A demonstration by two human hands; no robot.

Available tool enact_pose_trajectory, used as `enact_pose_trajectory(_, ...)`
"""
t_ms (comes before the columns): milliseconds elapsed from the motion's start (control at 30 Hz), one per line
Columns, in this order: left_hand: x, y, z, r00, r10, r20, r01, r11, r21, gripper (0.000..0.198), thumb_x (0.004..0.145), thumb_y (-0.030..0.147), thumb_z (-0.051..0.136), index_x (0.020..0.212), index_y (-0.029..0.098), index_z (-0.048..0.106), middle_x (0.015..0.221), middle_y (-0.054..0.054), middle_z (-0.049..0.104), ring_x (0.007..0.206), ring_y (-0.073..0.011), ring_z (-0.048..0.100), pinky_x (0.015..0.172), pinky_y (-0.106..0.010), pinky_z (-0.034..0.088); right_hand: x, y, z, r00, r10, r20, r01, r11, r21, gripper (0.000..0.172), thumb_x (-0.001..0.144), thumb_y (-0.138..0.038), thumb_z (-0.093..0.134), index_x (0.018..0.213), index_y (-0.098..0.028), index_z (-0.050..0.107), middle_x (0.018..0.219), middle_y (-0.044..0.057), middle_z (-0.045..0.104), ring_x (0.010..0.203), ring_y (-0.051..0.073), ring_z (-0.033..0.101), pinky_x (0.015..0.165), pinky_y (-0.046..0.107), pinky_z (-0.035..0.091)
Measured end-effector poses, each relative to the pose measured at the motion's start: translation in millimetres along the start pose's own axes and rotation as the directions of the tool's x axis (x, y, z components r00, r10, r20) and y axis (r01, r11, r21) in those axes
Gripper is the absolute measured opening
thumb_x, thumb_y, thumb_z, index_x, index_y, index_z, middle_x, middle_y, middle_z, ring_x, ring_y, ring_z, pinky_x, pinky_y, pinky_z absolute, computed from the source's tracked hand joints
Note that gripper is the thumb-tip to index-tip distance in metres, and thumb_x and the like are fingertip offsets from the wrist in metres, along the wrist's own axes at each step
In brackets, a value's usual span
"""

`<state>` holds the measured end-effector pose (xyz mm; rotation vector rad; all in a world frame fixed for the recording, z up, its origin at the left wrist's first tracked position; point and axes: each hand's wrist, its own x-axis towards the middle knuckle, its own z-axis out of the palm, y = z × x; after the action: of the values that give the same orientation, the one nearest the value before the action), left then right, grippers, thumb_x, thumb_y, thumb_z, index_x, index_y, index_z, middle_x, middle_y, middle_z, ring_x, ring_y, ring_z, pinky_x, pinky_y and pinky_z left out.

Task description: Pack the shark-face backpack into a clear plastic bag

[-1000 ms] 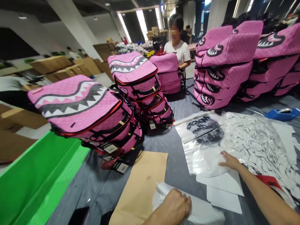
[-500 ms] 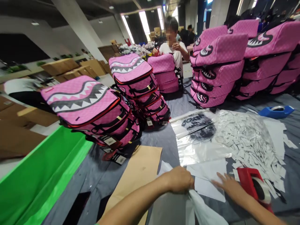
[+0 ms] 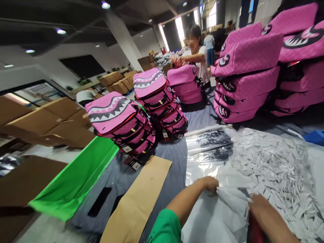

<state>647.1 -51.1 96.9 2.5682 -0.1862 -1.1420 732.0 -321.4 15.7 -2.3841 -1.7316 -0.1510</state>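
Observation:
My left hand (image 3: 209, 184) is closed on the upper edge of a thin white sheet (image 3: 212, 216), which looks like soft plastic or tissue and hangs in folds. On its right side my right hand (image 3: 265, 211) is smeared by motion, its fingertips at the sheet's right edge. Whether those fingers grip anything is not visible. Under and beside that hand the red tape dispenser (image 3: 255, 226) shows only in part. Just beyond my left hand lies a clear plastic bag (image 3: 199, 168) with black strings (image 3: 215, 143) on it.
A heap of white tags (image 3: 278, 168) spreads on the right. Pink backpacks (image 3: 113, 113) stand in stacks along the table, with more backpacks (image 3: 248, 81) at back right. Brown paper (image 3: 141, 192) and a black phone-like slab (image 3: 100, 201) lie left. Another person (image 3: 202, 64) stands behind.
My left hand has moved slightly up and right, drawing the white sheet over the papers. My right hand has shifted right, to the red tape dispenser. The view has swung left.

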Motion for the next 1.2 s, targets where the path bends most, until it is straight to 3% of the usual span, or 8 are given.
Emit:
enact_pose_trajectory(100,-6.3,12.2,13.5,1.000,-0.005,-0.023,0.006,1.000,0.021,0.017,0.080,0.026,0.078,0.095,0.019,0.074,0.100,-0.008,0.078,0.095,-0.0266,0.074,0.074,-0.032,0.057,68.8,19.1,-13.6,0.981,-0.054,0.186,0.072,0.994,-0.088,0.040,0.081,-0.003,0.046,0.101,-0.025,0.073,0.103,0.010,0.073,0.095,0.027,0.070,0.085,0.042,0.058)
enact_pose_trajectory(200,-17.4,25.4,30.7,0.998,0.002,-0.066,0.000,1.000,0.031,0.017,0.089,0.024,0.067,0.103,0.017,0.074,0.105,-0.013,0.077,0.099,-0.0291,0.074,0.074,-0.034,0.058,115.4,5.2,9.0,0.947,-0.173,0.269,0.193,0.980,-0.051,0.051,0.072,-0.001,0.058,0.117,-0.022,0.069,0.119,0.008,0.071,0.107,0.025,0.068,0.088,0.035,0.058)
enact_pose_trajectory(300,-26.6,27.9,48.8,0.990,-0.011,-0.139,0.013,1.000,0.014,0.021,0.093,0.017,0.056,0.106,0.014,0.073,0.104,-0.016,0.077,0.099,-0.0289,0.074,0.075,-0.035,0.058,125.5,-21.4,43.0,0.930,-0.217,0.297,0.252,0.964,-0.086,0.072,0.061,0.001,0.068,0.130,-0.019,0.063,0.138,0.015,0.061,0.127,0.037,0.056,0.097,0.048,0.055)
enact_pose_trajectory(433,-25.4,12.8,59.0,0.978,-0.011,-0.206,0.003,0.999,-0.040,0.019,0.092,0.018,0.057,0.103,0.014,0.073,0.101,-0.015,0.077,0.095,-0.0272,0.075,0.071,-0.033,0.057,127.3,-38.2,62.5,0.927,-0.172,0.333,0.241,0.954,-0.179,0.055,0.076,0.006,0.057,0.127,-0.014,0.063,0.131,0.020,0.064,0.121,0.039,0.060,0.081,0.046,0.060)
enact_pose_trajectory(633,-11.4,-11.6,50.7,0.976,0.093,-0.196,-0.108,0.992,-0.070,0.020,0.089,0.014,0.059,0.102,0.014,0.074,0.106,-0.010,0.077,0.098,-0.0252,0.074,0.063,-0.030,0.054,149.9,-37.7,52.3,0.893,-0.097,0.439,0.209,0.954,-0.214,0.045,0.088,0.005,0.043,0.119,-0.019,0.064,0.114,0.013,0.070,0.109,0.029,0.065,0.062,0.028,0.054)
enact_pose_trajectory(800,-9.8,-16.5,48.0,0.972,0.161,-0.174,-0.178,0.980,-0.085,0.029,0.089,0.013,0.057,0.113,0.011,0.072,0.118,-0.015,0.073,0.098,-0.0259,0.074,0.058,-0.030,0.052,193.4,-12.0,34.2,0.842,-0.014,0.539,0.138,0.972,-0.190,0.033,0.088,-0.002,0.045,0.106,-0.024,0.062,0.095,0.005,0.070,0.077,0.022,0.069,0.056,0.026,0.043)
enact_pose_trajectory(967,-8.0,-3.4,60.5,0.955,0.167,-0.245,-0.196,0.976,-0.099,0.027,0.085,0.010,0.058,0.107,0.016,0.073,0.106,-0.016,0.076,0.089,-0.0266,0.075,0.058,-0.032,0.052,247.3,19.3,9.6,0.832,-0.006,0.554,0.103,0.984,-0.144,0.026,0.088,-0.013,0.052,0.109,-0.026,0.057,0.103,0.003,0.071,0.087,0.022,0.070,0.063,0.028,0.043)
enact_pose_trajectory(1200,-1.3,-3.1,83.0,0.927,0.168,-0.335,-0.223,0.966,-0.132,0.010,0.085,0.015,0.063,0.089,0.018,0.072,0.082,-0.010,0.077,0.079,-0.0227,0.074,0.056,-0.030,0.048,180.3,-40.3,28.6,0.825,-0.145,0.547,0.242,0.964,-0.108,0.052,0.067,-0.010,0.066,0.118,-0.021,0.058,0.116,0.012,0.065,0.104,0.031,0.062,0.072,0.034,0.053)
